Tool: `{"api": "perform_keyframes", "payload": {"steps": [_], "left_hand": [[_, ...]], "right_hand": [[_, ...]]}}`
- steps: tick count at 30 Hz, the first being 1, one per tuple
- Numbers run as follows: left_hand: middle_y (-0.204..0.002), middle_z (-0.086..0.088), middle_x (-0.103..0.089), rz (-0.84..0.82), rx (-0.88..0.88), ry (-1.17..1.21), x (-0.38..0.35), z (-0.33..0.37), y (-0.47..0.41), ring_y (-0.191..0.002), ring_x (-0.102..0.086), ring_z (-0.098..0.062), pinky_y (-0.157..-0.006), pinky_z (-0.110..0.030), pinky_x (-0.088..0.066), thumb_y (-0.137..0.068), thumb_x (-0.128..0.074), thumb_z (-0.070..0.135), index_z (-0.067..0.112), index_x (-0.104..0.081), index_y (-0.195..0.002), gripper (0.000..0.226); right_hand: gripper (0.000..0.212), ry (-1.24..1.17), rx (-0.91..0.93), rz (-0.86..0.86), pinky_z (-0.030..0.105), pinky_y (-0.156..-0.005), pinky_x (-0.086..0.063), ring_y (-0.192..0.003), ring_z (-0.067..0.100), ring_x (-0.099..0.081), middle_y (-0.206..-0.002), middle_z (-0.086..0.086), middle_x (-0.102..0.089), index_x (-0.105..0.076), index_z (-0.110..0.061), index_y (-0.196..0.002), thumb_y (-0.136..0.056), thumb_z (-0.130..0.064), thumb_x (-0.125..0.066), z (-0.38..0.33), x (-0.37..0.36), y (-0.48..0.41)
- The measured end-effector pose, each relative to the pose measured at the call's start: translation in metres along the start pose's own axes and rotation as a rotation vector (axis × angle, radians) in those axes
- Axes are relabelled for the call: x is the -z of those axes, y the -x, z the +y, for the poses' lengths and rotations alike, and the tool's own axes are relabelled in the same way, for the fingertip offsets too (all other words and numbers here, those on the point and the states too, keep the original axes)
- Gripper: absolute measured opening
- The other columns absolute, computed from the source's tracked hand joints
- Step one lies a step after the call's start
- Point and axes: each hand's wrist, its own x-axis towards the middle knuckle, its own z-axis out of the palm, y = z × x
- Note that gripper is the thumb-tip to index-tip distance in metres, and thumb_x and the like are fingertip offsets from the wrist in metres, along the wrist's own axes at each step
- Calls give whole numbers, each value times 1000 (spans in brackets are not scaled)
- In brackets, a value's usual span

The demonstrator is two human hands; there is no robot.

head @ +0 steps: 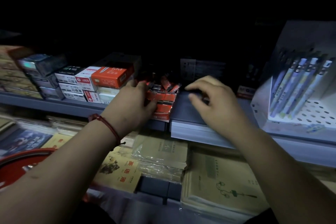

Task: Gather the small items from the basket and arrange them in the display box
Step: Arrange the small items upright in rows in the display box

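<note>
1. The red basket [23,153] is low on the left. Only its rim shows, and the left forearm hides the inside.
2. The left hand [134,102] has its fingers curled round the left side of the red display box [163,109] and holds it.
3. This cardboard box stands at the front edge of the grey shelf [190,107]. The small red-and-black packs [167,83] are inside it, some of them tilted.
4. I judge the packs light, stiff and a little smooth. It is best to pinch them by their long sides, and the thin box can bend under a hard squeeze.
5. The right hand [211,103] hovers just right of the box with its fingers loosely bent. It is blurred and seems to hold nothing.
6. The shelf is flat metal. Stacked stationery boxes [81,85] are on the left, a pen stand [300,114] is on the right, and notebooks [218,183] lie below. The room is dark behind.
</note>
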Motion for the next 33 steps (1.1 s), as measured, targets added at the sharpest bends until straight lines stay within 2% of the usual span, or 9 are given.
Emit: {"api": "perform_keyframes", "payload": {"steps": [3, 5, 8, 12, 15, 21, 26, 30, 33], "left_hand": [[-118, -17, -58, -3, -54, 12, 3, -7, 1, -107, -60, -35, -93, -41, -51, -90, -66, 38, 7, -63, -120, 43], [-117, -13, -59, -5, -79, 47, 7, -12, 3, -106, -61, -31, -93, -40, -51, -90, -68, 38, 10, -64, -121, 42], [-114, -9, -62, 22, -123, 85, 11, -20, 4, -105, -62, -26, -91, -33, -50, -91, -68, 34, 13, -68, -118, 34], [-106, -3, -63, 23, -191, 102, 10, -27, 2, -101, -62, -18, -84, -21, -41, -93, -65, 31, 16, -72, -116, 28], [-106, -2, -65, 43, -223, 138, 10, -27, 0, -100, -62, -15, -85, -19, -41, -93, -68, 28, 16, -73, -114, 24], [-105, -2, -67, 50, -263, 143, 6, -22, -11, -97, -65, -16, -86, -21, -45, -93, -68, 26, 17, -75, -113, 24], [-105, -3, -66, 61, -241, 194, -4, -15, -15, -97, -64, -16, -89, -27, -50, -91, -69, 27, 17, -75, -109, 21], [-104, -1, -64, 93, -207, 188, -7, -14, -18, -95, -62, -15, -85, -22, -45, -90, -69, 26, 18, -76, -106, 18], [-103, -2, -64, 116, -186, 189, -9, -11, -18, -94, -62, -15, -83, -19, -42, -90, -68, 25, 19, -76, -104, 17]], "right_hand": [[15, -101, 106, -216, 26, -88, -49, -99, 8, -61, -107, -11, -64, -73, -19, -107, -95, -22, -63, -14, -26, -4], [14, -102, 105, -254, 28, -81, -49, -94, 6, -61, -100, -13, -63, -74, -20, -97, -96, -26, -61, -11, -35, -7], [16, -136, 59, -231, 32, -71, -48, -83, 11, -60, -89, -9, -62, -70, -19, -82, -94, -29, -65, -4, -32, -10], [19, -183, 22, -239, 38, -77, -49, -82, 18, -63, -86, -3, -63, -69, -17, -75, -91, -27, -70, 1, -23, -8], [22, -166, 26, -245, 39, -74, -50, -80, 19, -63, -84, -1, -64, -68, -15, -72, -91, -26, -70, 1, -20, -8], [23, -134, 14, -165, 28, -65, -45, -71, 13, -57, -75, -5, -59, -64, -15, -69, -91, -22, -71, -9, -23, -6], [20, -136, 6, -112, 28, -69, -46, -76, 12, -60, -81, -4, -63, -68, -13, -75, -92, -23, -70, -7, -25, -7], [20, -140, -10, -89, 26, -71, -46, -79, 11, -60, -82, -6, -63, -69, -14, -77, -94, -25, -69, -4, -28, -10], [19, -130, -24, -74, 18, -69, -43, -77, 8, -58, -82, -7, -61, -69, -14, -78, -94, -25, -69, 0, -31, -16]]}}
